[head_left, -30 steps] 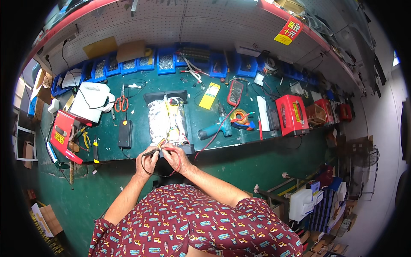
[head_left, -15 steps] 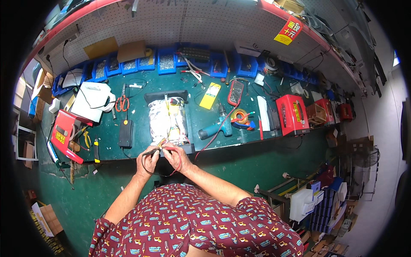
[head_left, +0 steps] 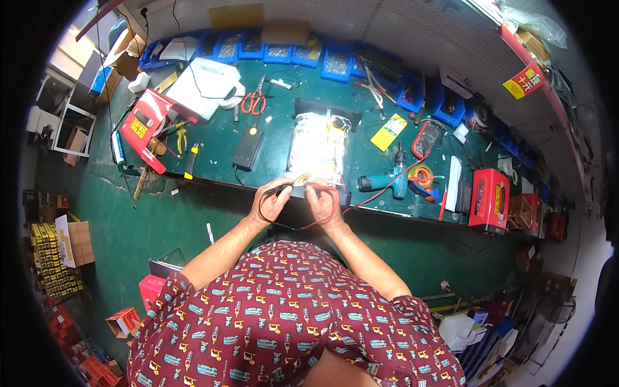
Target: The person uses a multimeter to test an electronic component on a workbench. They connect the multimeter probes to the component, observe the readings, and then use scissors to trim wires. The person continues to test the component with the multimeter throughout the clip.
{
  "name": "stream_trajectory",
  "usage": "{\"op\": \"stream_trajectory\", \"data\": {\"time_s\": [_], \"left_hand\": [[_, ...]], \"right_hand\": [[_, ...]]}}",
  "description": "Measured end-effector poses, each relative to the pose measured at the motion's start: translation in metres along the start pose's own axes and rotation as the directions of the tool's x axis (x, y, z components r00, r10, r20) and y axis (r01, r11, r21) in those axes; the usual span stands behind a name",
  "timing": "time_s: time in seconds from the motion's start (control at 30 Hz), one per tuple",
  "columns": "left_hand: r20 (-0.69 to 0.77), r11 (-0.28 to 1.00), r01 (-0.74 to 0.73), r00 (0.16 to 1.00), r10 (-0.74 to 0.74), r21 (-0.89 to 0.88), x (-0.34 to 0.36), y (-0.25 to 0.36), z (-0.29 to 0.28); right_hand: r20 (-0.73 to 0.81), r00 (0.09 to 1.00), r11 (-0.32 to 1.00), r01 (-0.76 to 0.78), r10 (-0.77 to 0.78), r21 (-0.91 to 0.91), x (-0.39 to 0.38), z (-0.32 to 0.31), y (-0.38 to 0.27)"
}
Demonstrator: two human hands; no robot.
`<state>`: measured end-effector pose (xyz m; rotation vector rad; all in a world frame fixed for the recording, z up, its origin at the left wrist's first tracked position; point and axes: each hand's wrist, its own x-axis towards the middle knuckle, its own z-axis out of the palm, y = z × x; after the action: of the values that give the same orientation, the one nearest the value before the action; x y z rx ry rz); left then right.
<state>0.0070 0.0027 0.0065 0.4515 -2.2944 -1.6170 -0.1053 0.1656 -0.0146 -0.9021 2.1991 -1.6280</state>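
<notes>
A silver foil-wrapped pack [head_left: 316, 145] with black end pieces lies at the bench's front edge, strongly lit. Thin coloured wires come out at its near end, between my hands. My left hand [head_left: 272, 201] is closed on a black test probe, whose lead loops below. My right hand [head_left: 324, 203] pinches a red test probe at the same end. Whether the tips touch the wires is too small to tell. From the right hand, a red lead [head_left: 380, 193] runs to the red-framed multimeter [head_left: 425, 138] on the bench.
Right of the pack lie a teal drill [head_left: 390, 183], tape rolls [head_left: 422, 174] and a yellow card [head_left: 388, 132]. Leftward are a black adapter [head_left: 247, 149], orange-handled scissors [head_left: 254, 102] and a red machine [head_left: 147, 126]. Blue parts bins [head_left: 277, 53] line the back.
The whole view has swung, so the bench appears shifted right and up. My hands stay at the pack's near end, slightly farther apart, still holding the probes.
</notes>
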Motion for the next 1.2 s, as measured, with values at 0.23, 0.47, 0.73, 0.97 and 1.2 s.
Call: {"op": "stream_trajectory", "data": {"time_s": [0.23, 0.47, 0.73, 0.97, 1.2], "left_hand": [[-0.038, 0.999, 0.018, 0.999, -0.017, 0.035, -0.012, -0.005, -0.007], [0.187, 0.995, 0.073, 0.979, -0.084, 0.068, -0.003, 0.019, 0.01], [0.526, 0.992, -0.048, 0.85, -0.021, 0.117, 0.012, 0.047, 0.032], [0.567, 0.994, -0.08, 0.823, 0.025, 0.073, 0.014, 0.046, 0.021], [0.25, 0.972, -0.235, 0.942, 0.223, 0.019, 0.015, 0.026, -0.003]], "right_hand": [[0.021, 0.962, 0.895, -0.261, 0.272, 0.362, -0.002, -0.006, -0.003], [-0.1, 0.995, 0.985, 0.045, -0.029, 0.166, -0.012, -0.024, -0.023], [-0.028, 0.988, 0.965, -0.14, 0.15, 0.223, -0.032, -0.031, -0.057], [-0.037, 0.983, 0.976, -0.172, 0.179, 0.134, -0.036, -0.027, -0.073], [-0.095, 0.995, 1.0, -0.003, 0.002, -0.007, -0.034, -0.024, -0.065]]}}
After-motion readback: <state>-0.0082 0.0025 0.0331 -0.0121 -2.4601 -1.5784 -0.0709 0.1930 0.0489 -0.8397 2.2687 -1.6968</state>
